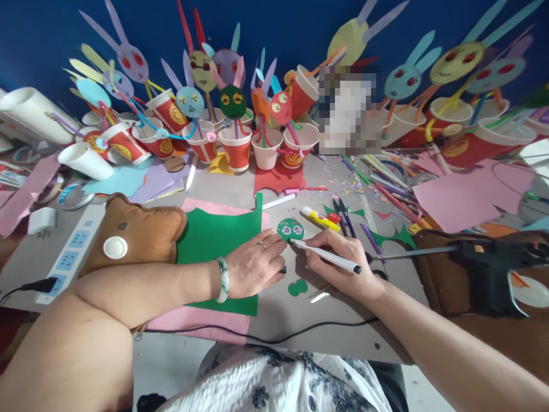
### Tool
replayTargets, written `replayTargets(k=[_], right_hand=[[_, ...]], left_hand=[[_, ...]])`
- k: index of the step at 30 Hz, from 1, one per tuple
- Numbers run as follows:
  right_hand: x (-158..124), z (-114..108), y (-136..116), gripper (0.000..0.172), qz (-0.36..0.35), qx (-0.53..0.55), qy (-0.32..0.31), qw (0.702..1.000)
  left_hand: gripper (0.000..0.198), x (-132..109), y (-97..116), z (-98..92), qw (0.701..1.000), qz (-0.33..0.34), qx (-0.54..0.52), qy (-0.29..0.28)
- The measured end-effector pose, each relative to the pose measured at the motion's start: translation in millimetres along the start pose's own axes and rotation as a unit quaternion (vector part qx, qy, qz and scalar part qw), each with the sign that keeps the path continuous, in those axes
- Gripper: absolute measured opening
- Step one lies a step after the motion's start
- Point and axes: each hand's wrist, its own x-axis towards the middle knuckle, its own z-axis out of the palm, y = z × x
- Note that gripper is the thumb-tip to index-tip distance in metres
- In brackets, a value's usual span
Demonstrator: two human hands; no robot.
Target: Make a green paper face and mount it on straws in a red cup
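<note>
A small green paper disc [291, 229] with two drawn eyes lies on the grey table. My left hand [259, 260] rests palm down beside it, fingertips at the disc's left edge. A black pen cap [282, 270] pokes out from under its curled fingers. In my right hand [343, 260] is a white marker [328, 256], its tip at the lower edge of the disc. Two small green paper circles [297, 287] lie just below. Green paper [214, 240] spreads under my left wrist, over a pink sheet [223, 331].
Paper cups with paper-faced figures [234, 146] line the back. A glue stick [321, 218] and scissors [344, 217] lie beyond my right hand. A glue gun [484, 274] is at right, a brown cushion [137, 229] and power strip [71, 252] at left. A black cable [274, 342] crosses the front.
</note>
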Motion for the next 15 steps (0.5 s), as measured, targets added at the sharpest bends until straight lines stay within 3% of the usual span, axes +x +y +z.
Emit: replayTargets(k=[15], right_hand=[[2.0, 0.4, -2.3, 0.005, -0.017, 0.008, -0.007, 1.000]], left_hand=[[0.025, -0.1, 0.0, 0.6, 1.000, 0.002, 0.019, 0.001]])
